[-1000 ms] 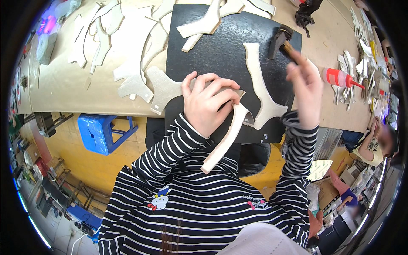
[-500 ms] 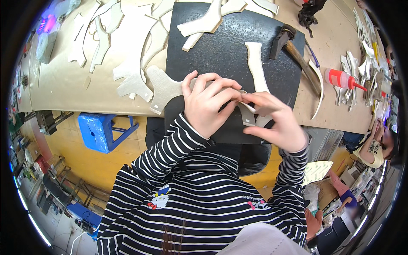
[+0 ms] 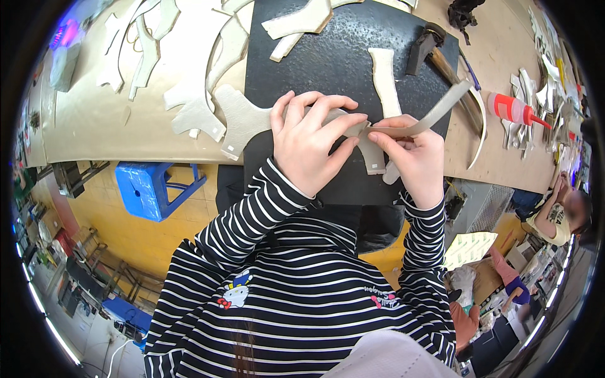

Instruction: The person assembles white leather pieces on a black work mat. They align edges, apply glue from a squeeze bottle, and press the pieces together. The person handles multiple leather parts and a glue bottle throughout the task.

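Pinched in the right hand (image 3: 421, 157), the curved strip (image 3: 442, 108) stands raised, not flat; the left hand (image 3: 307, 148) rests, fingers spread, on the grey piece (image 3: 244, 118) overlapping the black board (image 3: 315, 72). On my head view, fingers hide any finished join.

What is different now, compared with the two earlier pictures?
The right hand moved leftward from beside the hammer and now pinches the grey strip. The strip's free end swung from near the striped shirt away to the right. The left hand stays on the forked piece; the hammer stays put.
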{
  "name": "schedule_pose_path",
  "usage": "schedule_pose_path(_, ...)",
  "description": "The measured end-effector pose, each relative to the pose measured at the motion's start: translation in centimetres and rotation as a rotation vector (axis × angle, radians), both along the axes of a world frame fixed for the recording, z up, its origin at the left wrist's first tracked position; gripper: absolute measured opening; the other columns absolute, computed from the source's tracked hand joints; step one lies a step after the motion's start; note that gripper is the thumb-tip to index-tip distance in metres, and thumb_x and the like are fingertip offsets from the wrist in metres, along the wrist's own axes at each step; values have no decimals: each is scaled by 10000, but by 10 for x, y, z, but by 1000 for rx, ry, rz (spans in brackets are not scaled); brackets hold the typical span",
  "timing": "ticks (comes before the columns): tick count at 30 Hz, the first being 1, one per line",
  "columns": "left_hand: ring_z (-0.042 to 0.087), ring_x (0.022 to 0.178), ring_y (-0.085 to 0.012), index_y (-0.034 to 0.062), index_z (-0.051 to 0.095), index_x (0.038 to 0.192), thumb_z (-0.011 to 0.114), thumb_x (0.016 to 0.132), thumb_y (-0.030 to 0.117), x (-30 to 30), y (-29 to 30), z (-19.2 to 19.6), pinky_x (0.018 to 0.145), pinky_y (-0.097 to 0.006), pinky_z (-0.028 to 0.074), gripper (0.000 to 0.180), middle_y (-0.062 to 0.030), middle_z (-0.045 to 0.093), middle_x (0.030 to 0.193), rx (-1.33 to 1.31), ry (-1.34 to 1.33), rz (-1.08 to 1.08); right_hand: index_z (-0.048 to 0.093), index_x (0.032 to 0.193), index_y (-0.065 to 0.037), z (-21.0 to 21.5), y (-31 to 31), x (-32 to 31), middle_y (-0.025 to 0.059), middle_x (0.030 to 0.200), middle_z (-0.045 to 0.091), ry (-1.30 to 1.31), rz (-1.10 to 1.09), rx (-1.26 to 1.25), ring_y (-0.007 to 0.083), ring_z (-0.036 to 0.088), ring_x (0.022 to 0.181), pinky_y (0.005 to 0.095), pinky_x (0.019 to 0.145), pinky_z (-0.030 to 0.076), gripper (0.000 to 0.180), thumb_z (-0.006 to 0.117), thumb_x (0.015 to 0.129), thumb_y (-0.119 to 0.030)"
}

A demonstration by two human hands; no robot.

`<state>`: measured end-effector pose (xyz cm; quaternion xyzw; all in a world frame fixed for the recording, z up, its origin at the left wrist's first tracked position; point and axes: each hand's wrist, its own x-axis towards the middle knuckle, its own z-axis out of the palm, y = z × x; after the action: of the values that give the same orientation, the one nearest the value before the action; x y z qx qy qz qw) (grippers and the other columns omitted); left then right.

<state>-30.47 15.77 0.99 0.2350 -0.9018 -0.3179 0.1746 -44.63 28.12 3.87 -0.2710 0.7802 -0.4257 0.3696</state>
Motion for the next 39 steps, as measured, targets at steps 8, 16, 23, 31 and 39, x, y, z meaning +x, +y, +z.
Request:
schedule_pose_path(8, 511, 1124, -191, 214, 744, 1040, 780, 737, 185, -1, 1, 3, 1089, -484, 245, 307, 75, 639, 1145, 38, -23, 14, 693, 966, 43, 0, 1, 1, 38, 841, 686, -51, -38, 40, 52, 612, 726, 181, 609, 466, 138, 737, 863, -37)
schedule_pose_path(16, 510, 1126, -194, 212, 747, 1024, 769, 739, 169, -4, 0, 7, 1087, -470, 242, 289, 64, 642, 1126, 71, -50, 25, 706, 940, 33, -4, 0, 2, 36, 815, 686, -7, -82, -3, 55, 616, 686, 192, 582, 470, 126, 746, 844, -37)
schedule_pose_path(23, 514, 1122, -198, 205, 756, 994, 766, 729, 161, -6, 0, 9, 1079, -460, 255, 269, 58, 644, 1117, 113, -55, 44, 727, 900, 20, -7, -2, 6, 70, 768, 709, 61, -136, -12, 97, 663, 627, 228, 568, 520, 120, 762, 809, -49)
schedule_pose_path(31, 517, 1111, -198, 206, 757, 987, 773, 716, 164, -7, 0, 10, 1079, -449, 255, 275, 57, 641, 1114, 102, -75, 44, 730, 889, 20, -8, -5, 9, 84, 775, 707, 111, -165, -26, 123, 668, 631, 245, 587, 526, 109, 752, 803, -42)
schedule_pose_path(39, 515, 1118, -198, 201, 756, 984, 767, 719, 158, -7, -1, 10, 1082, -449, 249, 268, 54, 639, 1120, 107, -80, 40, 732, 884, 20, -8, -7, 11, 88, 774, 703, 91, -203, 0, 122, 662, 630, 244, 593, 523, 100, 741, 804, -39)
